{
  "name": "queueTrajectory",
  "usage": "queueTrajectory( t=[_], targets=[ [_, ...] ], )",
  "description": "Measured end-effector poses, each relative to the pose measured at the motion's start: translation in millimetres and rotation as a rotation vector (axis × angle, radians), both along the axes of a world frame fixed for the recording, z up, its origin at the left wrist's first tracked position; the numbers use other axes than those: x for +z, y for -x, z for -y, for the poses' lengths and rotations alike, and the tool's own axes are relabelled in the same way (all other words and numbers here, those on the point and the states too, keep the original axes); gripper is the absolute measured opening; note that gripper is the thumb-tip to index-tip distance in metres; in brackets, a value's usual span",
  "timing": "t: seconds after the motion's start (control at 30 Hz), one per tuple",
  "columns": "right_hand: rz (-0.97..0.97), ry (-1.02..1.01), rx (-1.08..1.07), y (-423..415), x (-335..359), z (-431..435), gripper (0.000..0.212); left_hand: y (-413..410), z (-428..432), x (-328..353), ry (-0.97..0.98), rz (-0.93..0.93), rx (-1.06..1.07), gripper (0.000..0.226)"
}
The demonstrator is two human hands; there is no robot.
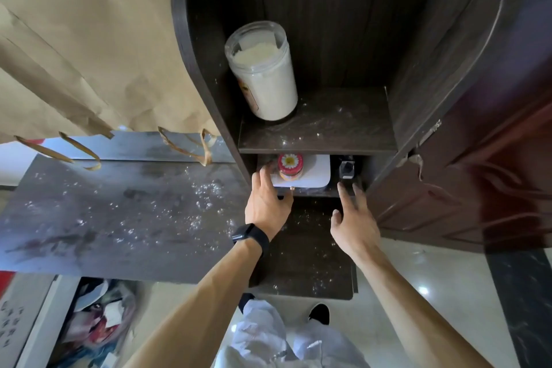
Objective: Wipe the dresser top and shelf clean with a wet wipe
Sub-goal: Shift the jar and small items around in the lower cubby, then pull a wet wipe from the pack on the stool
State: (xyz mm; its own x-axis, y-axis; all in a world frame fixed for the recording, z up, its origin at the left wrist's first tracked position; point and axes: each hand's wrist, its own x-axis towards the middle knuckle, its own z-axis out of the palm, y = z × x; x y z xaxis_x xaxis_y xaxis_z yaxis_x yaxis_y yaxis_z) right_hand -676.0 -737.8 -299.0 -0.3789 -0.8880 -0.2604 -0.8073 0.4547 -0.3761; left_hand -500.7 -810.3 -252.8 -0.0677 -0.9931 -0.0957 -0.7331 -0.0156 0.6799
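Observation:
The dusty grey dresser top [119, 212] stretches to the left, speckled with white powder. The dark upper shelf [343, 125] and the lower ledge [310, 254] are speckled too. On the lower shelf lies a flat white pack [318, 172] with a small red-lidded jar [290, 165] standing on it. My left hand [267, 200], with a black watch on the wrist, grips the pack's front left corner. My right hand [354, 221] hovers at the shelf's front edge with fingers spread and nothing in it. No loose wipe is in view.
A tall clear jar of white powder [264, 75] stands on the upper shelf at its left. A small black bottle [346, 169] sits right of the pack. Brown paper [74, 39] hangs over the dresser's back. A dark red door [478, 173] stands at the right.

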Motion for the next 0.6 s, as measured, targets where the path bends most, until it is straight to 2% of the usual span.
queueTrajectory(
  t=[0.07, 0.13, 0.23, 0.3, 0.5, 0.6],
  targets=[
    [0.081, 0.011, 0.011, -2, 1, -21, 0.054, -11, -24, -6, -0.001, 0.004, -0.020, 0.057],
    [0.139, 0.077, 0.014, -7, 2, -48, 0.043, -24, -46, -13, -0.025, 0.088, -0.121, 0.054],
    [0.130, 0.133, -0.025, -18, 1, -93, 0.037, -41, -70, -24, -0.063, 0.398, -0.432, 0.054],
    [0.114, 0.151, -0.072, -27, -1, -126, 0.037, -47, -82, -31, -0.061, 0.542, -0.620, 0.054],
    [-0.034, 0.214, -0.347, -74, -12, -259, 0.034, -30, -124, -57, -0.047, 0.669, -1.032, 0.060],
    [-0.006, 0.120, -0.624, -107, -11, -340, 0.033, -9, -168, -59, 0.006, 0.697, -1.244, 0.059]
  ],
)
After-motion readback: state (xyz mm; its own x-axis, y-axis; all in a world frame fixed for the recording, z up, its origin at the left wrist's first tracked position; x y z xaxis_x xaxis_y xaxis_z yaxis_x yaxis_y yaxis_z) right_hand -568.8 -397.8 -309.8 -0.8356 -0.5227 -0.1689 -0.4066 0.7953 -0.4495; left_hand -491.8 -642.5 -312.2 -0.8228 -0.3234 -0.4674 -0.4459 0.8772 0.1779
